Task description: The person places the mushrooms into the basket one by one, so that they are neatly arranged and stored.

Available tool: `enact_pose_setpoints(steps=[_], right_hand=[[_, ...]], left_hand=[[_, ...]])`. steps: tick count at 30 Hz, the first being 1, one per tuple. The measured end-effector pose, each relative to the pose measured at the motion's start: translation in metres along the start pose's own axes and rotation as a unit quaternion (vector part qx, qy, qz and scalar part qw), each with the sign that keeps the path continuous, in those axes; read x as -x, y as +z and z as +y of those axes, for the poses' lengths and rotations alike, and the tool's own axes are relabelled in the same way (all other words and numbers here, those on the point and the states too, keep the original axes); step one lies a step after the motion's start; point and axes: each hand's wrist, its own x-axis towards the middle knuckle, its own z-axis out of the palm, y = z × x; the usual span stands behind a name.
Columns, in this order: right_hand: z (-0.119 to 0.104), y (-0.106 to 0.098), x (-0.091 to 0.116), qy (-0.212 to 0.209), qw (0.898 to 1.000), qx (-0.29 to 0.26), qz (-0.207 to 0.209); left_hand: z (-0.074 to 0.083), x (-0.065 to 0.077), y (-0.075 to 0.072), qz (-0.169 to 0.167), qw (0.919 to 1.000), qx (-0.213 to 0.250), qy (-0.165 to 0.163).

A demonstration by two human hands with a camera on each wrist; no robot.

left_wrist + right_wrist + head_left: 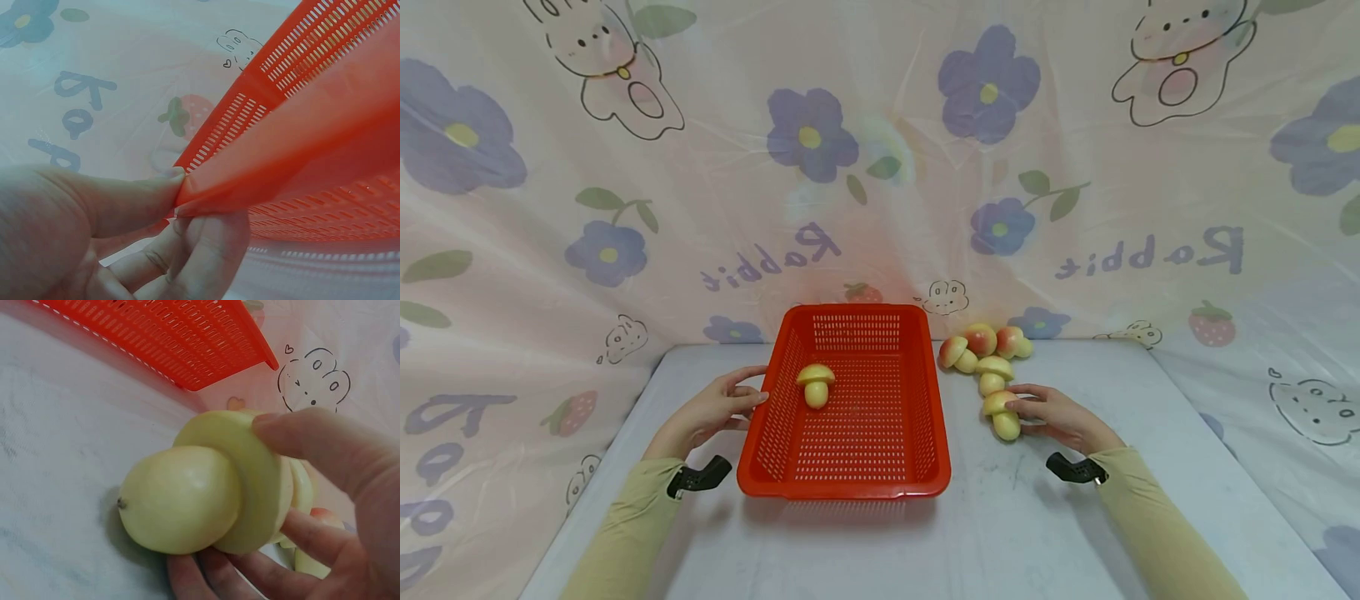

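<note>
My left hand (718, 408) pinches the left rim of a red plastic basket (942, 467), thumb above and fingers curled below, as the left wrist view shows (206, 194). Inside the basket, toward its left side, lies a yellow toy mushroom (816, 386). To the right of the basket, my right hand (1060, 419) holds another yellow toy mushroom (1002, 416) by its cap. In the right wrist view the thumb is on the cap of this mushroom (181, 500), the other fingers behind and under it. Whether it touches the table is unclear.
Just behind the held mushroom lies another yellow one (992, 375). Several red-and-yellow toy mushrooms (981, 340) cluster farther back, beside the basket's far right corner. A white table (1000, 533) carries everything, and a patterned curtain (895, 167) hangs behind it.
</note>
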Motion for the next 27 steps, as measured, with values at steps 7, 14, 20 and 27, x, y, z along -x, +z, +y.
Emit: enact_pose_setpoints(steps=[7, 14, 20, 27], right_hand=[[0.0022, -0.0021, 0.0025, -0.006, 1.0, 0.01, -0.005], [0.0032, -0.0032, 0.0049, -0.009, 1.0, 0.01, -0.005], [0.0034, -0.0042, 0.0075, -0.014, 1.0, 0.007, -0.011], [0.0044, -0.0059, 0.0089, -0.025, 0.999, -0.005, -0.022]], left_hand=[[0.0001, 0.0001, 0.0008, 0.0, 1.0, 0.0, -0.002], [-0.0022, -0.0014, -0.0006, 0.0, 1.0, -0.002, 0.002], [-0.0041, -0.003, -0.0005, 0.005, 1.0, -0.001, -0.004], [-0.0037, -0.0031, 0.0007, 0.007, 1.0, -0.003, 0.0]])
